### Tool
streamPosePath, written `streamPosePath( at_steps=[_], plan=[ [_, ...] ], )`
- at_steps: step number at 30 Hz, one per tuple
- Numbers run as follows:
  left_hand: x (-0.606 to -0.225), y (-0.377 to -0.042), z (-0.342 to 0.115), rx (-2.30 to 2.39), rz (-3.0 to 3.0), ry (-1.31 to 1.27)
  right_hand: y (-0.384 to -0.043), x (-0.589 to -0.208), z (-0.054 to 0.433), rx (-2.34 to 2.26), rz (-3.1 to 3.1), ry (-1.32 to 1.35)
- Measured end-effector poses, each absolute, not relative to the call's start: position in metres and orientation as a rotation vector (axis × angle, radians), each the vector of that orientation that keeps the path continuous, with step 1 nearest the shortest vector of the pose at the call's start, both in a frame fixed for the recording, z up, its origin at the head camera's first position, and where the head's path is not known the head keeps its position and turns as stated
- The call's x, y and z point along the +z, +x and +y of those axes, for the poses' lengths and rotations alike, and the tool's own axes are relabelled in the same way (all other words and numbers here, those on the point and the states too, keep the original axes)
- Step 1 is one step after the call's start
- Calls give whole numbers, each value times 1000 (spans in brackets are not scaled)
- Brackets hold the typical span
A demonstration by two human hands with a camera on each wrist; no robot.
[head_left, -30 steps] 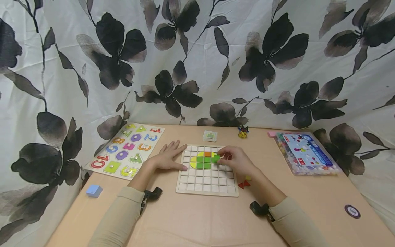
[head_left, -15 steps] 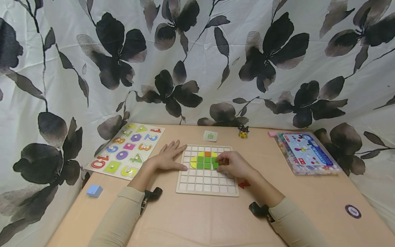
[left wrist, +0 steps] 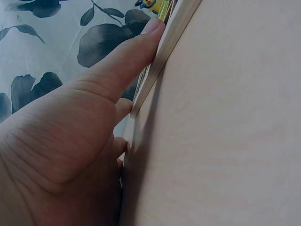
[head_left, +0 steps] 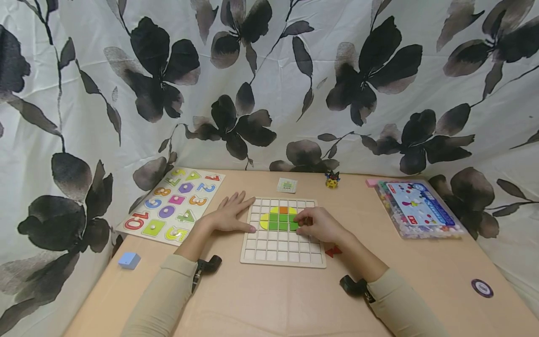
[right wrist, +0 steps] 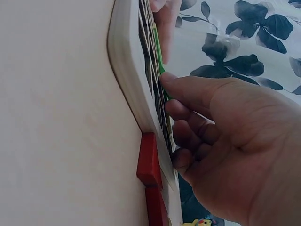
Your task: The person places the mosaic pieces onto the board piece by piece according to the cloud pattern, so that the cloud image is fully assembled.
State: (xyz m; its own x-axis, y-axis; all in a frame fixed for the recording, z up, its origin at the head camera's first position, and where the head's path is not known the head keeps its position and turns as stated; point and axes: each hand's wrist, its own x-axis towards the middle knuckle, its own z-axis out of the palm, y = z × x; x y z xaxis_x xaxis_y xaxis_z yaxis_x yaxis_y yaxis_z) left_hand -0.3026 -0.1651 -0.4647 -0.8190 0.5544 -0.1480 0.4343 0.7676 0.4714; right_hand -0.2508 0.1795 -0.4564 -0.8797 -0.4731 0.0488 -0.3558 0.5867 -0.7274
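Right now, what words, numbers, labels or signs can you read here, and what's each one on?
"1": red, number board
"2": blue, same board
"3": orange, same board
"4": green, same board
"5": yellow, same board
"8": orange, same board
"10": red, same board
Other numerals there: unclear.
Grid board: no text visible.
Too small to read: any print on the blue-and-white sheet and round disc.

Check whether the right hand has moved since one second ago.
Yes: the right hand has shifted slightly down the head view, judged against the grid board.
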Motion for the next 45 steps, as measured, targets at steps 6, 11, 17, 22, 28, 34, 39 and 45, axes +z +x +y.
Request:
streamPosePath(
  at_steps=[6,11,17,22,28,34,39,45],
  plan=[
    [-465,-303,-165,622,2684,770,-251,-457,179,-1143,2667,-699],
    [-465,-302,-166,629,2683,770,-251,-457,178,-1142,2664,-695],
    [-464,-301,-167,630,2683,769,-251,-456,180,-1175,2648,-690],
    [-465,-302,-167,626,2686,778,-252,-452,185,-1205,2665,-674],
    [-466,-303,-167,625,2684,772,-250,-441,192,-1246,2687,-714],
    [-466,-303,-167,627,2685,781,-248,-432,200,-1250,2707,-712],
    [-465,-302,-167,639,2683,780,-245,-424,208,-1233,2717,-632],
    [-464,-302,-166,637,2683,774,-245,-415,225,-1210,2745,-630]
  ],
)
